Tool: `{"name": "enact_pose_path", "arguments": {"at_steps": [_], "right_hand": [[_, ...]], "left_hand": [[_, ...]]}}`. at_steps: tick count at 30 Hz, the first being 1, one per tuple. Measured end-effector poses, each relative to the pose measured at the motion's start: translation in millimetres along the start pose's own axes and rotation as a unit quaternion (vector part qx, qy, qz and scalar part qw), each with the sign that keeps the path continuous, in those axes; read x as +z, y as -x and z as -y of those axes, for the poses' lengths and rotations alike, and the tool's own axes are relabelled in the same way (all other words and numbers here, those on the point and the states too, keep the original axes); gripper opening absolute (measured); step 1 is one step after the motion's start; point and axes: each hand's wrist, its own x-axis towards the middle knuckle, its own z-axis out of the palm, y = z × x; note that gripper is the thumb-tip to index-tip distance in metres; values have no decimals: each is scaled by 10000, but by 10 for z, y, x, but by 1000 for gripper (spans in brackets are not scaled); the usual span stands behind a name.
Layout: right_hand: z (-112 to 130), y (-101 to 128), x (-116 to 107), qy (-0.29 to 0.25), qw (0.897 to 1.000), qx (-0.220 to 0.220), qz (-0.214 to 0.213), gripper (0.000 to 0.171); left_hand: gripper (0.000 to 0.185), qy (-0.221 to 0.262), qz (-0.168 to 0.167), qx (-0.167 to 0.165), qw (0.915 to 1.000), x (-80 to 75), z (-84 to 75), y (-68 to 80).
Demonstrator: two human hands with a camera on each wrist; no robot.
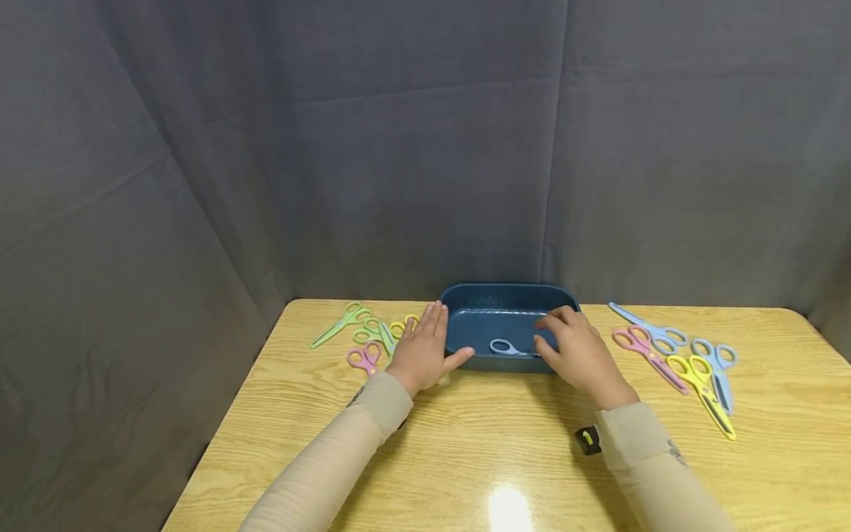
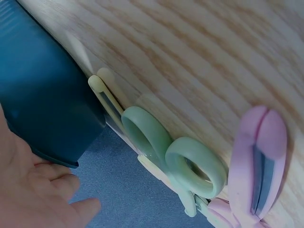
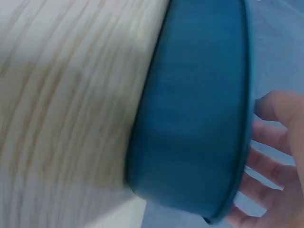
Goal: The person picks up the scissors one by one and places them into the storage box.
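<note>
Blue scissors lie inside the dark blue tray, near its front wall, handle loop toward the left. Tray sits at the back middle of the wooden table, against the grey curtain.

Right hand reaches over the tray's right front corner — fingers loosely bent over the rim and into the tray, fingertips just beside the blue scissors; cannot tell if they actually touch or pinch them. The right wrist view shows the tray's outer wall with fingers spread past its rim.

Left hand rests flat on the table against the tray's left side, fingers straight and together, thumb out along the front wall — holding nothing.

Left of that hand: green scissors, another green pair, yellow scissors, pink scissors, bunched close. The left wrist view shows green handle loops and a pink blade tip beside the tray.

Right of the tray: pale blue scissors, pink scissors, yellow scissors, blue scissors, overlapping.
</note>
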Motion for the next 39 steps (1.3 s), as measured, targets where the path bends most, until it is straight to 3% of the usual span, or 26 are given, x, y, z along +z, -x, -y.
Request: {"name": "enact_pose_path", "arguments": {"at_steps": [16, 22, 31, 39], "right_hand": [[-34, 346, -228, -728, 9885, 304, -1292, 28], [-78, 411, -272, -743, 9843, 545, -1503, 33], [-378, 490, -311, -731, 9833, 1061, -1288, 40], [-630, 528, -326, -662, 9819, 1701, -504, 50]], "left_hand": [[96, 151, -87, 41, 9998, 33, -13, -14], [96, 145, -96, 17, 9998, 48, 7, -15], [95, 210, -165, 104, 9996, 53, 8, -30], [96, 262, -149, 48, 9995, 30, 2, 0]]}}
